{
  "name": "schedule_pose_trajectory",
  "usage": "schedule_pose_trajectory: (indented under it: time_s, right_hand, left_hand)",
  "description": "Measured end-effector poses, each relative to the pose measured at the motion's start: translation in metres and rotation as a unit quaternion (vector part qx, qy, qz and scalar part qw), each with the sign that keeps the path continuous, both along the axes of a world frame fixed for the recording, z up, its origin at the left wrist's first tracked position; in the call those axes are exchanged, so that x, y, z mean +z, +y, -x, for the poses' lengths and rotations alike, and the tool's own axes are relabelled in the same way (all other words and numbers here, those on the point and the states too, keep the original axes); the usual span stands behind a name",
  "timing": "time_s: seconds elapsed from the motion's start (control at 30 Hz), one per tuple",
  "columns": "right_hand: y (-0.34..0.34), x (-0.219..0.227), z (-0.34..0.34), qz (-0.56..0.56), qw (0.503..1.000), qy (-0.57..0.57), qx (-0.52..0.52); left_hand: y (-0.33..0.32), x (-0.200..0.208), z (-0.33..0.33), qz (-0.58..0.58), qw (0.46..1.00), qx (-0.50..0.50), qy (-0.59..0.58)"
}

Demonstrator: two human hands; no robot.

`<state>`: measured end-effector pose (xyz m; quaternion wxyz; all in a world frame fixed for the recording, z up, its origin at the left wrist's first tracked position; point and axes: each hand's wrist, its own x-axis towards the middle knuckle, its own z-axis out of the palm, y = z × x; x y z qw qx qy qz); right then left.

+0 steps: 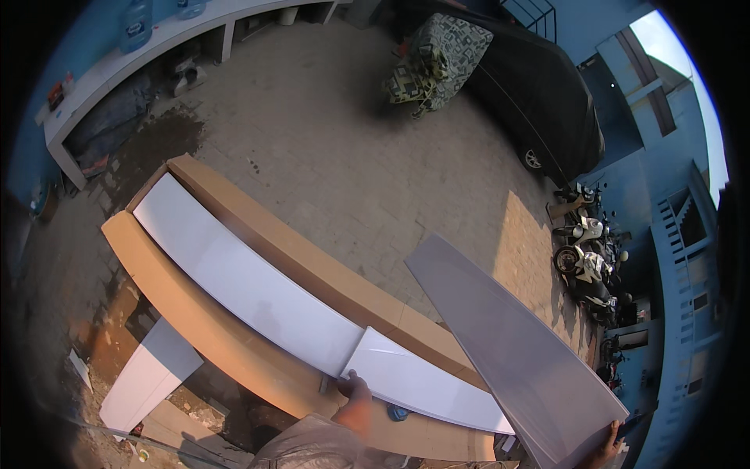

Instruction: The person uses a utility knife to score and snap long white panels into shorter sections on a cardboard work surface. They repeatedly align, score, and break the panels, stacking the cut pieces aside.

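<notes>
Paved yard [312, 133], blue wall [578, 31] behind. White counter [176, 35] runs upper left; covered car [539, 86] and parked motorbikes [587, 262] on the right. Long open cardboard box [269, 230] in foreground holds long white panel [250, 289], second white panel [426, 384] overlapping its right end. Left hand [355, 387] touches second panel's edge, can't tell if gripping. Right hand [606, 448] grips grey panel [508, 336], tilted across box's right end.

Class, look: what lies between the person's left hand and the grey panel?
In the head view, the upper white panel spans from the left hand to the grey panel; a blue round thing shows at its lower edge.
</notes>
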<state>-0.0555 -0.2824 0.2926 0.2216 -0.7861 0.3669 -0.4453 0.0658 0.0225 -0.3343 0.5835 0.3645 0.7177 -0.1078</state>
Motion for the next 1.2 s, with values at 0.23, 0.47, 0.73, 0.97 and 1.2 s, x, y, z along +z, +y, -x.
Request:
schedule_pose_trajectory:
  time_s: [0.23, 0.47, 0.73, 0.97, 1.2]
  right_hand:
    - [0.148, 0.008, -0.079, 0.064, 0.994, -0.037, 0.082]
    - [0.224, 0.022, -0.100, -0.012, 0.994, 0.035, 0.101]
    - [0.124, -0.008, -0.087, 0.094, 0.972, 0.014, 0.217]
    - [0.182, -0.013, -0.131, 0.052, 0.966, -0.004, 0.254]
    - [0.332, -0.010, -0.179, 0.058, 0.974, 0.038, 0.215]
  left_hand:
    - [0.055, -0.028, 0.018, -0.001, 0.991, -0.067, -0.118]
    - [0.303, -0.064, -0.060, -0.206, 0.971, -0.026, -0.115]
    - [0.506, -0.071, -0.130, -0.265, 0.963, -0.018, -0.043]
    - [0.588, -0.067, -0.162, -0.233, 0.970, -0.053, -0.048]
    - [0.619, -0.078, -0.184, -0.245, 0.955, -0.142, 0.094]
